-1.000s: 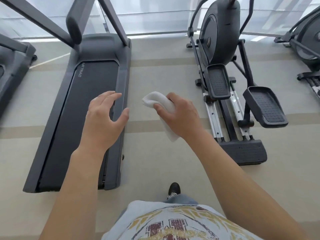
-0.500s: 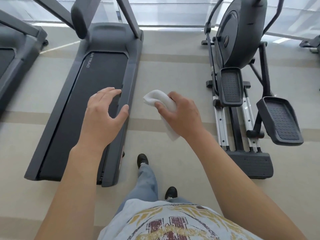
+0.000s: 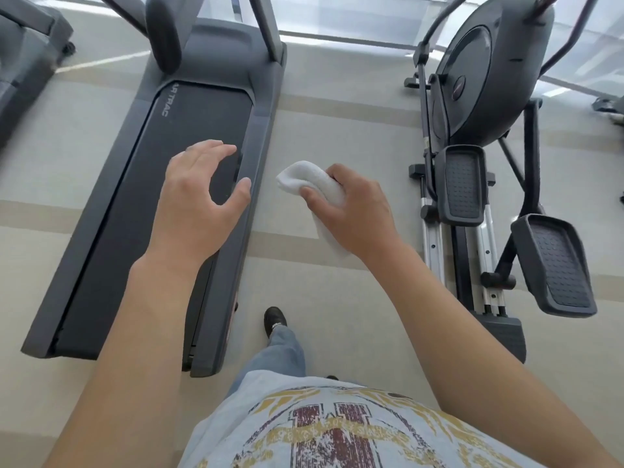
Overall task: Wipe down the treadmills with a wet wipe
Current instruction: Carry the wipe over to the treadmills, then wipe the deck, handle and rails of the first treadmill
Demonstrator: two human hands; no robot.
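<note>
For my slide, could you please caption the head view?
Right hand grips a white wipe beside the treadmill.

An elliptical trainer (image 3: 486, 72) stands on the beige floor (image 3: 337, 106) at the right, with a round dark housing and two ribbed pedals (image 3: 462, 184). Silver rails (image 3: 430, 244) run under the pedals. A black shoe (image 3: 275, 319) and a blue jeans leg (image 3: 285, 349) show below, above a grey printed T-shirt (image 3: 337, 430).

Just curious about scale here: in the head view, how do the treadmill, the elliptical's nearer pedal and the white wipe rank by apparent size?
1. treadmill
2. nearer pedal
3. white wipe, bunched in the right hand and nearer the camera, so really smaller than it looks.
</note>
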